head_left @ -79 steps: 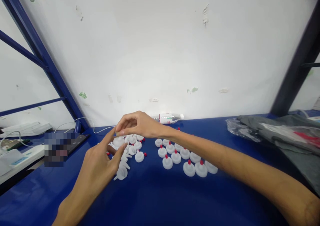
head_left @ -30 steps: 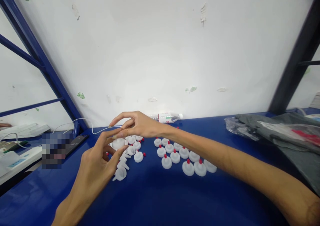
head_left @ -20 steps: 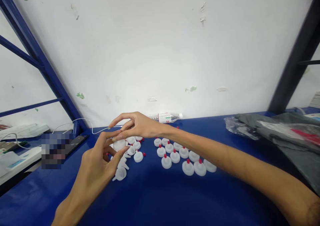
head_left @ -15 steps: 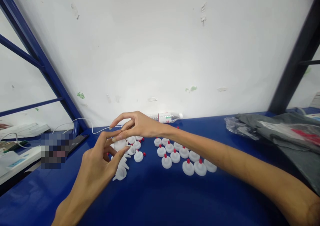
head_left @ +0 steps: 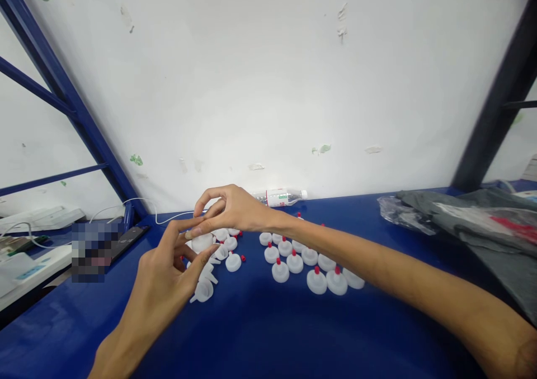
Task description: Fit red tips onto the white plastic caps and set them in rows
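On the blue counter (head_left: 251,334), left hand (head_left: 157,267) has a closed grip on a white funnel (head_left: 202,242) at the loose pile. Right hand (head_left: 241,208) meets it from above; can't tell if its grip holds anything. Done side: red-capped funnels (head_left: 294,263) stand spout-up in rough rows, some hidden by the right forearm (head_left: 361,250). Left over: bare funnels (head_left: 205,290), jumbled, loose red cap (head_left: 243,258) nearby.

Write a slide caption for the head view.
Left hand and right hand meet around a white piece; red-tipped pieces stand on the blue table.
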`<state>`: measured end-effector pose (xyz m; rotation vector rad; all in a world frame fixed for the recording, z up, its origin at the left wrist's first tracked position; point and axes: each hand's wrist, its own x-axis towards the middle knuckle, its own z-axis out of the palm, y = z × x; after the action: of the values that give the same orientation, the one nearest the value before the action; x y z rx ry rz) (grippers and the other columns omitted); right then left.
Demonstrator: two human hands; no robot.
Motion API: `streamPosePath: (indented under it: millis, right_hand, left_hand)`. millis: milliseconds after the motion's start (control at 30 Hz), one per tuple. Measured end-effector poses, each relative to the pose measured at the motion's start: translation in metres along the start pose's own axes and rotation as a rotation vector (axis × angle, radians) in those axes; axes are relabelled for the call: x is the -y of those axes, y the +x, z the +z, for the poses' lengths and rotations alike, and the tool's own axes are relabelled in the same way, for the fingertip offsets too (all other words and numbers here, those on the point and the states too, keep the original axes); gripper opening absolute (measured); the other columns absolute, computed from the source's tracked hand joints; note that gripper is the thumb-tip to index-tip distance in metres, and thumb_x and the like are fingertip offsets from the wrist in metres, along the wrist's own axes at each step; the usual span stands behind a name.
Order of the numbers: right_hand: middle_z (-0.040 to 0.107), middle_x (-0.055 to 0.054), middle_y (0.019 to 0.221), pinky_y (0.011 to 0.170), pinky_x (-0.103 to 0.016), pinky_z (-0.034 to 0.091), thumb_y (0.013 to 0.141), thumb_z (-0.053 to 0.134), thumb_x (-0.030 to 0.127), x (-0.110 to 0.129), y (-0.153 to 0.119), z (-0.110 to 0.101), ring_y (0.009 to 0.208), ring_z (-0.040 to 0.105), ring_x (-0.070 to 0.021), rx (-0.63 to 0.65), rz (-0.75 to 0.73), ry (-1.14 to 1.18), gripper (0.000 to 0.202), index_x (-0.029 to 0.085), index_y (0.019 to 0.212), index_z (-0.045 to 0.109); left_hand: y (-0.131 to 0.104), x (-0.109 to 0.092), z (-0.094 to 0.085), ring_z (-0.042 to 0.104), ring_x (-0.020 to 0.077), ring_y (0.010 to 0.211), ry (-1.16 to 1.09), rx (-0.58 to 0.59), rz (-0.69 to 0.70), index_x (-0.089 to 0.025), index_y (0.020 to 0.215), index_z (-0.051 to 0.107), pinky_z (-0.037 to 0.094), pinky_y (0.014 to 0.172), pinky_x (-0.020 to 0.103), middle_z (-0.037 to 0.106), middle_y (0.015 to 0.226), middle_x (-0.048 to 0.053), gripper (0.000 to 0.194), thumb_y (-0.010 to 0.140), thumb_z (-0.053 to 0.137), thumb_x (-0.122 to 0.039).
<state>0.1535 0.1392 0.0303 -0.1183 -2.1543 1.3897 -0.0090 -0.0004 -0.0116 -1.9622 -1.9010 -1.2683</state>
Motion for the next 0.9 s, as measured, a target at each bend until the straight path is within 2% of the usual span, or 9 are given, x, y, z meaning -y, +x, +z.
streamPosePath:
  millis: [300,433,600,733,900]
  right_hand:
    - [0.076,0.002,0.078,0.058,-0.022,0.041,0.072,0.097,0.051,-0.005,0.004,-0.006,0.066,0.060,-0.0109,0.063,-0.031,-0.039,0.049,0.023,0.102,0.071]
    - [0.077,0.000,0.082,0.065,-0.024,0.044,0.077,0.094,0.048,-0.003,0.005,-0.009,0.076,0.065,-0.0134,0.094,-0.034,-0.104,0.039,0.023,0.100,0.075]
    - [0.077,0.000,0.085,0.070,-0.026,0.045,0.083,0.092,0.036,0.009,0.002,-0.006,0.083,0.067,-0.0144,0.078,-0.019,-0.224,0.023,0.020,0.091,0.078]
    - [0.076,0.000,0.081,0.066,-0.027,0.042,0.082,0.092,0.035,0.013,0.002,-0.004,0.078,0.065,-0.0137,0.040,0.024,-0.312,0.022,0.019,0.086,0.078]
    - [0.067,0.005,0.067,0.057,-0.026,0.035,0.079,0.094,0.040,0.011,0.002,-0.006,0.065,0.051,-0.0101,0.038,0.071,-0.337,0.026,0.020,0.079,0.077]
  left_hand:
    - [-0.001,-0.002,-0.001,0.058,0.0147,0.041,0.012,0.037,0.007,-0.031,0.127,0.058,0.047,0.046,0.026,0.067,0.059,-0.011,0.050,0.092,0.071,-0.064]
    - [-0.002,0.001,0.000,0.059,0.0148,0.043,0.034,0.051,-0.004,-0.031,0.129,0.058,0.048,0.048,0.026,0.069,0.061,-0.010,0.051,0.092,0.070,-0.064]
    - [0.000,0.002,0.000,0.060,0.0153,0.046,0.083,0.042,-0.004,-0.034,0.129,0.060,0.049,0.051,0.027,0.073,0.066,-0.009,0.051,0.092,0.069,-0.067]
    - [0.002,0.002,0.000,0.060,0.0158,0.045,0.104,0.039,-0.003,-0.033,0.130,0.061,0.048,0.051,0.028,0.070,0.061,-0.010,0.053,0.092,0.068,-0.069]
    - [0.003,-0.001,0.002,0.059,0.0149,0.042,0.110,0.033,0.034,-0.034,0.130,0.063,0.047,0.051,0.027,0.067,0.059,-0.011,0.050,0.092,0.068,-0.066]
